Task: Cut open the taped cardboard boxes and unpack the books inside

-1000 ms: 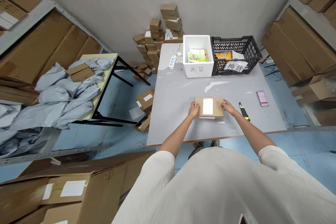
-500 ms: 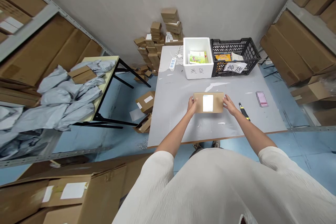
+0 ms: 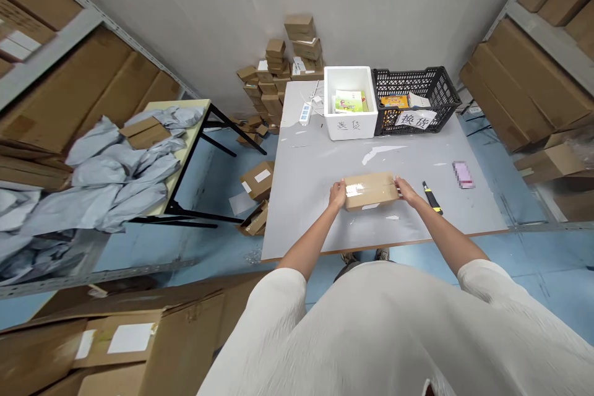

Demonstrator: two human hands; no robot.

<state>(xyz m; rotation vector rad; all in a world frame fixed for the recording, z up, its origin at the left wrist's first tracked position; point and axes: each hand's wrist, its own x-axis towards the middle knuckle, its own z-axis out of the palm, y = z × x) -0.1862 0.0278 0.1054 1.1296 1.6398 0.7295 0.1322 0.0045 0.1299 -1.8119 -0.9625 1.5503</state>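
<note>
A small brown cardboard box [image 3: 370,189] is held between my two hands above the grey table [image 3: 301,198]. Shiny tape runs along its upper face, and part of a white label shows on the side nearest me. My left hand [image 3: 338,193] grips the box's left end. At the right end, my right hand [image 3: 405,190] holds it with the fingers against the edge. To the right of that hand lies a black and yellow cutter [image 3: 432,198].
At the table's back stand a white foam box [image 3: 350,128] and a black crate [image 3: 413,120], both with items inside. A power strip [image 3: 305,113] lies left of them. Grey parcels [image 3: 106,170] cover a side table on the left.
The box has been turned over between my hands: the white label that faced up is now on the near side, and the taped face shows on top. It sits slightly nearer me.
</note>
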